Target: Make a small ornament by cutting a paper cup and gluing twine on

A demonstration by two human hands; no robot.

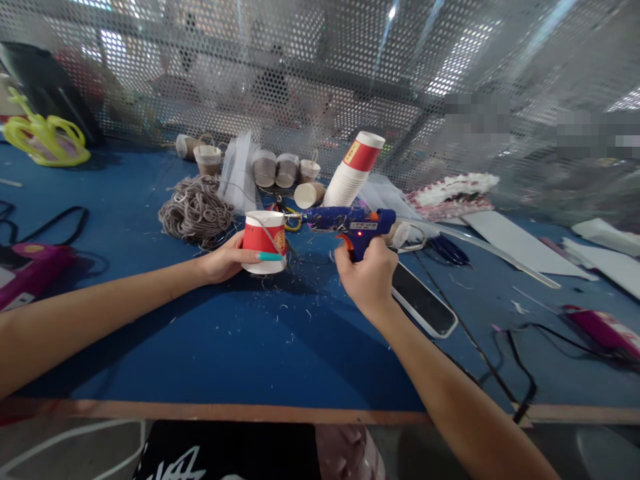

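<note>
My left hand (227,259) is closed round a red and white paper cup (257,241), held upright a little above the table. A strand of grey cord (265,225) runs across the cup's rim and down its side. In my right hand (367,270) is a blue hot glue gun (345,220), with a small red light lit and a clear glue stick (480,250) out of its back. The gun's nozzle points left at the cup's rim; I cannot tell whether it touches. Behind the cup lies a bundle of grey cord (196,212).
A tilted stack of paper cups (353,170) stands beyond the gun, beside several small cord-wrapped cups (264,168). A phone (423,300) lies by my right wrist. A yellow crown-shaped piece (47,139) is far left. Perforated metal (320,80) rises behind the blue table (240,360).
</note>
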